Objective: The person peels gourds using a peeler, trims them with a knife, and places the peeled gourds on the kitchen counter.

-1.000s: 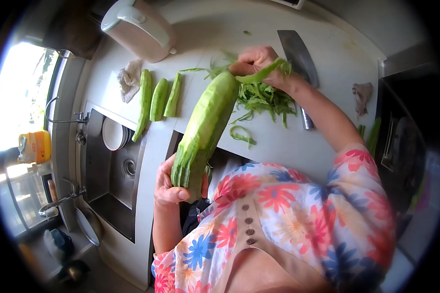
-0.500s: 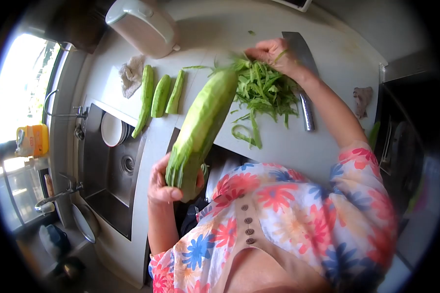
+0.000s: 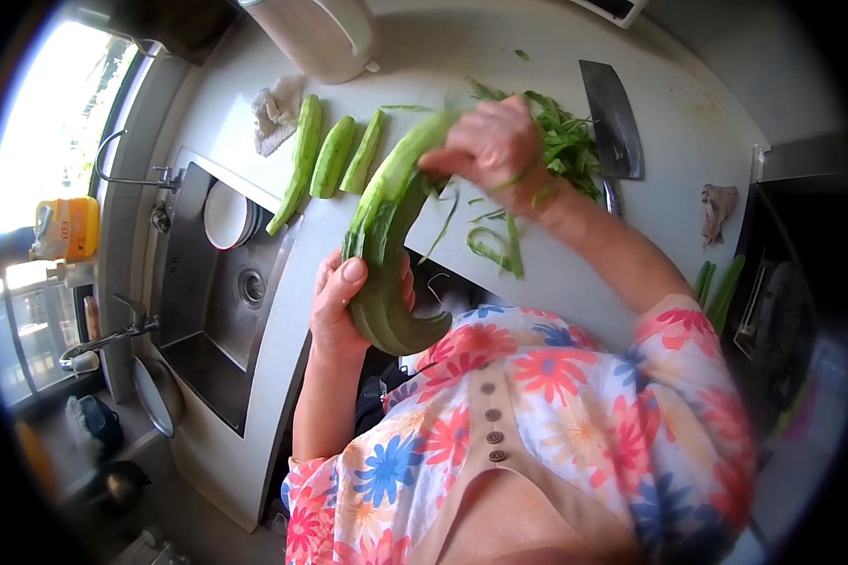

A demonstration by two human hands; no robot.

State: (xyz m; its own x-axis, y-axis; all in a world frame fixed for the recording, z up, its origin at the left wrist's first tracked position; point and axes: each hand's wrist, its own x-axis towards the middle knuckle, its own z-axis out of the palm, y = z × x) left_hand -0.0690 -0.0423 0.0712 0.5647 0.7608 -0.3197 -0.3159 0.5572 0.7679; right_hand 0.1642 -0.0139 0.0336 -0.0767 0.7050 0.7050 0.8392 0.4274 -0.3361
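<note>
A long curved green gourd hangs over the counter's front edge, its upper part peeled pale and its lower part dark-skinned. My left hand is wrapped round its lower half. At its upper end my right hand, slightly blurred, is closed with the thumb against the gourd; what it grips is hidden. Behind that hand lies a heap of green peelings, with loose strips nearer the edge. Three peeled green pieces, a long one, a middle one and a thin one, lie to the left.
A cleaver lies right of the peelings. At the back left stand a pale kettle and a crumpled cloth. A steel sink with bowls is at the left. A brown cloth lies at the right.
My right hand has come from the peelings back to the gourd's upper end. The gourd has been turned, showing its dark curved lower end. The whole view has shifted a little.
</note>
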